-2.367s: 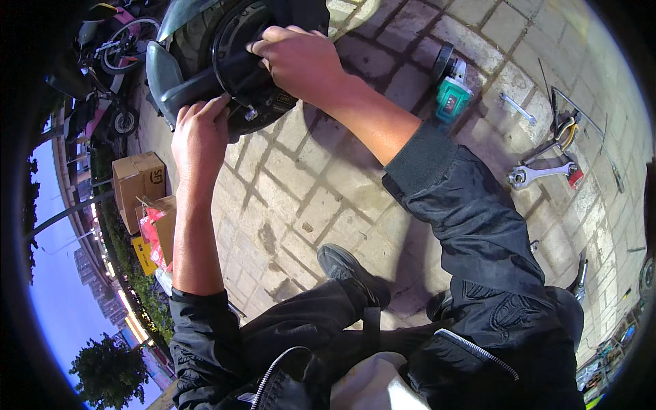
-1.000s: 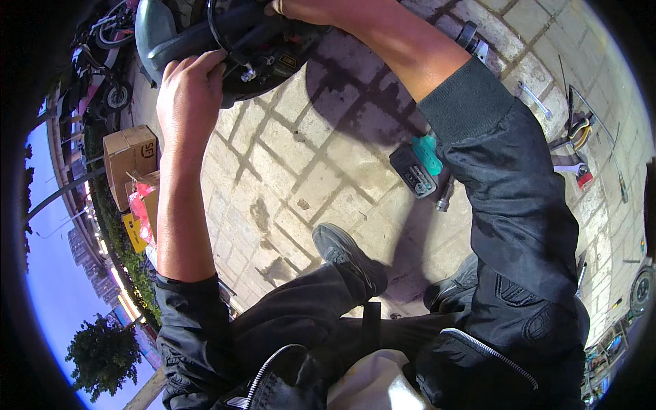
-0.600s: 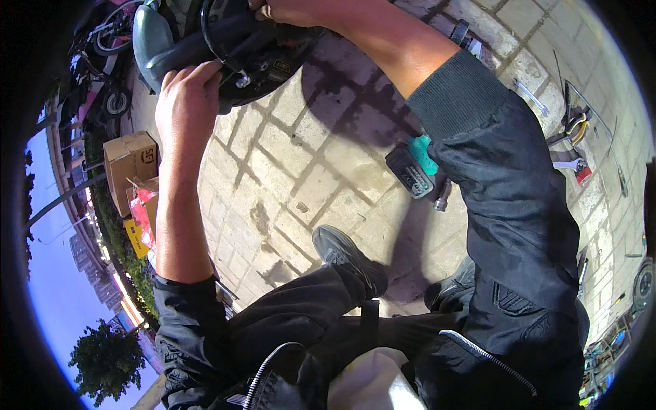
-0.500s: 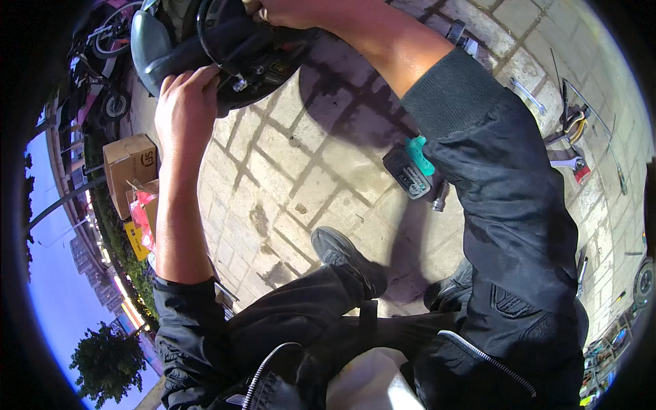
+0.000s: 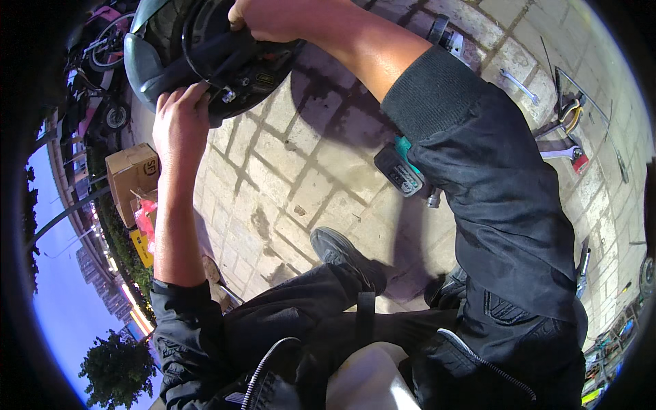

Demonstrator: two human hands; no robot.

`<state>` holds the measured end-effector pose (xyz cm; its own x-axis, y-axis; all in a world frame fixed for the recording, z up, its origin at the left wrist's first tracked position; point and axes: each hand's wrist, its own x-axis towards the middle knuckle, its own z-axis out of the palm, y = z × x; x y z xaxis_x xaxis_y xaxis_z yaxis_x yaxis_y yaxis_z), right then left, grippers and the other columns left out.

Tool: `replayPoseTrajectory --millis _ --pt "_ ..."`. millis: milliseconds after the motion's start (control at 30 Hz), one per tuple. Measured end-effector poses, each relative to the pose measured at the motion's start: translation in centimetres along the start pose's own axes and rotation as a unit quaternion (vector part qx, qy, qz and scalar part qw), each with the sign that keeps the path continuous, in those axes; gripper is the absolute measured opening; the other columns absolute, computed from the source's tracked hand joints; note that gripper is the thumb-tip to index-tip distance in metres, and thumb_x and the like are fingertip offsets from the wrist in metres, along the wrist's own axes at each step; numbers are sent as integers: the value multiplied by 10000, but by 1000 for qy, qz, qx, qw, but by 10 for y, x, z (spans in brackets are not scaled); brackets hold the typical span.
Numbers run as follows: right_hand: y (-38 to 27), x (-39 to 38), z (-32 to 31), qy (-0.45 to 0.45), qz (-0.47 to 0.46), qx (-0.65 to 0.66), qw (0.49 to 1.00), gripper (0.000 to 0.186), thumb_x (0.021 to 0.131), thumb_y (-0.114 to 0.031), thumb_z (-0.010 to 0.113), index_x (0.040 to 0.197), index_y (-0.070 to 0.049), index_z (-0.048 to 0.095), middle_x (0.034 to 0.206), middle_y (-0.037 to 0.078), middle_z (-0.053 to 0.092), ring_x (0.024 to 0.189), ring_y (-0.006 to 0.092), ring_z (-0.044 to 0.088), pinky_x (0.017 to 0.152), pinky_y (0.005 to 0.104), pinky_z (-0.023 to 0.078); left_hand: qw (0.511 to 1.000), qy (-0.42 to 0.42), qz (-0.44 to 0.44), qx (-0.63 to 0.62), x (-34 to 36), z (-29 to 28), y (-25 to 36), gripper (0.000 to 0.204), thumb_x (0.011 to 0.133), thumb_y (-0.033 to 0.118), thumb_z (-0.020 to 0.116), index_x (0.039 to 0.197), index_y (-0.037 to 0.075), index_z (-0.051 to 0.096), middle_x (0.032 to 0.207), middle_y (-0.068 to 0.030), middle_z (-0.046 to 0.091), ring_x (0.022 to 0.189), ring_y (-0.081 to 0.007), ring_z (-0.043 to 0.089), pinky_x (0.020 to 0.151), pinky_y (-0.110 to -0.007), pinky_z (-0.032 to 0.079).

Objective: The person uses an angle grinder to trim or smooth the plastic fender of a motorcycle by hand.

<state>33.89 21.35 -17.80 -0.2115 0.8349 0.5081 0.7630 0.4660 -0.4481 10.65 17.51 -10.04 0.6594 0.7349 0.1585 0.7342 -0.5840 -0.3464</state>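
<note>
A wheel assembly with a grey-green fender (image 5: 143, 68), dark tubes and a black cable (image 5: 198, 72) fills the upper left. My left hand (image 5: 181, 130) has curled fingers on its lower dark tube, near a small metal fitting (image 5: 227, 94). My right hand (image 5: 270, 17) reaches across the top, its fingers bent onto the dark upper part of the assembly, with fingertips partly hidden. A black-and-teal battery tool (image 5: 400, 171) lies below my right forearm, partly covered by the sleeve.
Another tool with a dark disc (image 5: 441, 31) sits behind my right arm. Wrenches (image 5: 519, 85), pliers (image 5: 570, 119) and thin rods lie on the paving (image 5: 314, 164) at right. Cardboard boxes (image 5: 130, 178) and parked two-wheelers (image 5: 99, 68) are at left; my shoe (image 5: 342, 253) is below.
The assembly and both hands sit further left in the picture. The right hand has shifted up and left over the assembly; the left hand appears slightly lower than half a second ago.
</note>
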Motion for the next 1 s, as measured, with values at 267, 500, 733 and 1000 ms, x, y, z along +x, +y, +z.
replayPoseTrajectory --millis 267,500,733,1000 --pt "-3 -4 0 -3 3 12 1000 155 777 -67 620 848 -45 756 904 183 722 897 344 713 786 438 578 1000 -12 0 3 -4 -1 2 193 873 155 663 1055 137 727 941 -76 680 912 -304 608 811 -402 515" --pt "-8 -2 -9 -35 26 28 999 162 785 -66 612 854 -48 757 910 187 722 908 346 713 791 438 577 1000 -25 5 7 -7 -2 -1 224 880 152 657 1095 147 721 986 -69 679 947 -294 605 831 -400 519" --pt "-11 -4 -16 -56 34 24 998 166 786 -67 603 855 -44 751 926 190 718 928 350 708 801 441 571 1000 -30 -6 -8 -6 -2 5 268 880 156 660 1135 85 701 1043 -112 675 976 -332 588 877 -411 486" --pt "-18 -7 -23 -71 82 70 992 187 778 -73 596 886 -63 748 940 177 718 939 350 700 806 444 563 1000 -11 -12 -21 -12 -1 5 282 885 165 651 1150 81 698 1053 -119 673 988 -337 589 886 -427 482"
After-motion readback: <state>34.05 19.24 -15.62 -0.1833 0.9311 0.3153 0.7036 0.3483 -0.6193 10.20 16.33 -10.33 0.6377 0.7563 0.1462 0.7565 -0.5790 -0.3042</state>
